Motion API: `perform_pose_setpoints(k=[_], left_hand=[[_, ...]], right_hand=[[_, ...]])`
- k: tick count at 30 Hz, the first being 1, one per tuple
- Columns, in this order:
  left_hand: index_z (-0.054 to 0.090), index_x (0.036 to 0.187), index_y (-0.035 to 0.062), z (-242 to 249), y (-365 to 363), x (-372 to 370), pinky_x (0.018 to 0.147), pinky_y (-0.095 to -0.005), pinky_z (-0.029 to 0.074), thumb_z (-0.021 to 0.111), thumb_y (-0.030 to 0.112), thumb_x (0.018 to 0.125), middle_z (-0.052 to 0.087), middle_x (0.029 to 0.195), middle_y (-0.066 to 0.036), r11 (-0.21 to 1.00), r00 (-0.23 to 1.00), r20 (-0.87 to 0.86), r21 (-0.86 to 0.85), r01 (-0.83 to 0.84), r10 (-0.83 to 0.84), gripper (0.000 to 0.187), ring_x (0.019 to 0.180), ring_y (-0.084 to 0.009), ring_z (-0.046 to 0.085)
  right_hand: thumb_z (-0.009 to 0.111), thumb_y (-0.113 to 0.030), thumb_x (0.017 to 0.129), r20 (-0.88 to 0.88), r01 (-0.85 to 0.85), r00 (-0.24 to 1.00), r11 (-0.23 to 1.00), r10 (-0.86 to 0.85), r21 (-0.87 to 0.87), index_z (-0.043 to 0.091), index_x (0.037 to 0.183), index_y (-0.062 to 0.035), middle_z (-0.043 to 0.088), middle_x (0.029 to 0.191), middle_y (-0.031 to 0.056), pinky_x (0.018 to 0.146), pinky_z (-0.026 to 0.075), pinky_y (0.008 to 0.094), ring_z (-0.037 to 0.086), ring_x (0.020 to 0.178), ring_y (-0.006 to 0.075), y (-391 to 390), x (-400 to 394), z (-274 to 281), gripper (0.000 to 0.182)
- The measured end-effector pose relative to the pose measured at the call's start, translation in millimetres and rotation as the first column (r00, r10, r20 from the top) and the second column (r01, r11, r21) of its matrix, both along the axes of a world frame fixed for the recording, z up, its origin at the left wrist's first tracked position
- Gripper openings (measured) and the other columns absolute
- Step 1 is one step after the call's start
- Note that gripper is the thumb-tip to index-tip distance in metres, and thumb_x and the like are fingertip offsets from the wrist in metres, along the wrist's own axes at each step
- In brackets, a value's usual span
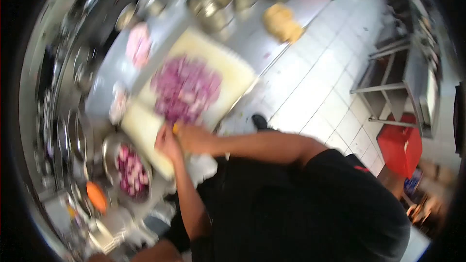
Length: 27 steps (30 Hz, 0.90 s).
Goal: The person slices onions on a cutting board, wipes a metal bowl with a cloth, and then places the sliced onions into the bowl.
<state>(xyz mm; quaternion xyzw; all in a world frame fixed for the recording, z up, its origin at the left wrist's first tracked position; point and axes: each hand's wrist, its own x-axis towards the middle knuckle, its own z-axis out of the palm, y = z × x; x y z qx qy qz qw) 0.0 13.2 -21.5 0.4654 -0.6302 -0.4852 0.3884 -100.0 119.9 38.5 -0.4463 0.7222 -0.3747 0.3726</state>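
My left hand (167, 144) and my right hand (195, 139) are close together over the near part of a pale cutting board (233, 65). The right fingers are curled closed, with a small yellow piece (175, 128) showing at them; blur hides what it belongs to. The left fingers are bent together beside the right hand, and their contents cannot be made out. Just beyond both hands, a heap of chopped red onion (187, 87) lies on the board. Left of the board, a metal bowl (110, 153) holds more purple and white onion pieces (130, 172).
Pink meat-like pieces (139, 44) and a pale bundle (118, 104) lie left of the board. Metal pots (208, 9) and a tan cloth (282, 23) sit at the far end. An orange oval object (96, 197) is near the bowl. A red bin (400, 143) stands across the tiled floor.
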Motion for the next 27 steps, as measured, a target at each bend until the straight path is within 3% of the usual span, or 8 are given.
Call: perform_pose_setpoints(k=[1, 2, 4, 6, 8, 14, 22, 27], left_hand=[[0.075, 0.099, -0.0057, -3.3, -4.0, -1.6, 0.064, -0.0272, 0.047, 0.071, 0.010, 0.092, 0.066, 0.079, -0.001, 0.999, 0.994, 0.100, -0.028, -0.038, 0.041, 0.017, 0.071, -0.0102, 0.054], [0.074, 0.095, -0.0058, -1.2, -4.9, 0.7, 0.066, -0.0294, 0.048, 0.071, 0.010, 0.092, 0.068, 0.080, -0.003, 1.000, 0.992, 0.124, 0.010, -0.022, 0.020, 0.017, 0.072, -0.0123, 0.056], [0.073, 0.095, -0.0071, -7.8, -14.6, 10.6, 0.068, -0.0311, 0.050, 0.069, 0.010, 0.093, 0.071, 0.084, -0.008, 0.991, 0.980, 0.178, -0.080, 0.107, -0.091, 0.018, 0.073, -0.0159, 0.058], [0.069, 0.107, -0.0103, -35.2, -27.3, 17.4, 0.077, -0.0323, 0.053, 0.066, 0.008, 0.092, 0.071, 0.095, -0.014, 1.000, 0.995, 0.105, -0.011, 0.000, 0.001, 0.024, 0.085, -0.0199, 0.064], [0.068, 0.111, -0.0106, -16.2, -14.2, 10.6, 0.080, -0.0326, 0.054, 0.065, 0.006, 0.092, 0.071, 0.099, -0.014, 0.999, 0.992, 0.125, 0.045, -0.025, 0.019, 0.026, 0.089, -0.0211, 0.065], [0.066, 0.118, -0.0083, -19.2, -17.4, 6.9, 0.076, -0.0323, 0.052, 0.063, 0.007, 0.092, 0.069, 0.102, -0.013, 1.000, 0.999, 0.028, 0.007, -0.022, 0.021, 0.030, 0.087, -0.0201, 0.064], [0.065, 0.118, -0.0087, -9.1, -9.5, 5.0, 0.074, -0.0353, 0.051, 0.058, 0.007, 0.092, 0.068, 0.098, -0.013, 1.000, 0.997, 0.079, -0.010, -0.019, 0.019, 0.031, 0.084, -0.0217, 0.062], [0.065, 0.116, -0.0090, 1.4, 2.4, -3.1, 0.079, -0.0343, 0.051, 0.057, 0.006, 0.092, 0.068, 0.100, -0.013, 0.997, 1.000, -0.011, 0.078, 0.020, -0.019, 0.029, 0.086, -0.0214, 0.062]], right_hand=[[0.054, -0.024, 0.094, 0.139, 0.074, 0.987, 0.996, -0.081, 0.058, 0.055, 0.114, 0.0041, 0.066, 0.111, 0.0272, 0.084, 0.053, 0.0514, 0.067, 0.104, 0.0410, -2.2, 0.3, 9.1, 0.035], [0.057, -0.027, 0.092, 0.100, 0.098, 0.991, 0.992, -0.089, -0.084, 0.058, 0.109, 0.0045, 0.067, 0.107, 0.0256, 0.082, 0.053, 0.0512, 0.067, 0.099, 0.0413, -2.4, 4.8, -6.8, 0.035], [0.058, -0.028, 0.090, 0.208, 0.008, 0.978, 0.996, 0.010, -0.088, 0.060, 0.109, 0.0029, 0.067, 0.098, 0.0250, 0.078, 0.053, 0.0509, 0.068, 0.092, 0.0408, -7.6, 0.4, -12.6, 0.036], [0.060, -0.025, 0.089, 0.103, 0.076, 0.992, 0.996, -0.072, -0.038, 0.056, 0.108, 0.0029, 0.070, 0.090, 0.0231, 0.074, 0.052, 0.0509, 0.070, 0.086, 0.0399, -4.7, 1.2, -13.1, 0.034], [0.062, -0.021, 0.087, 0.062, -0.073, 0.995, 0.996, 0.076, -0.055, 0.053, 0.110, 0.0043, 0.070, 0.088, 0.0229, 0.073, 0.053, 0.0503, 0.071, 0.085, 0.0403, 3.5, -8.0, -6.8, 0.035], [0.061, -0.018, 0.088, 0.051, -0.036, 0.998, 0.999, 0.038, -0.039, 0.049, 0.115, 0.0064, 0.071, 0.095, 0.0241, 0.075, 0.053, 0.0487, 0.071, 0.091, 0.0406, -5.8, -4.0, -18.6, 0.039], [0.061, -0.019, 0.088, -0.053, -0.039, 0.998, 0.993, 0.033, -0.113, 0.050, 0.117, 0.0053, 0.069, 0.099, 0.0232, 0.077, 0.053, 0.0478, 0.071, 0.092, 0.0393, 14.4, -4.5, 1.2, 0.039], [0.062, -0.021, 0.088, -0.014, -0.085, 0.996, 0.996, 0.085, 0.026, 0.050, 0.116, 0.0054, 0.069, 0.101, 0.0222, 0.078, 0.052, 0.0487, 0.070, 0.092, 0.0390, -4.2, -11.1, -1.6, 0.040]])
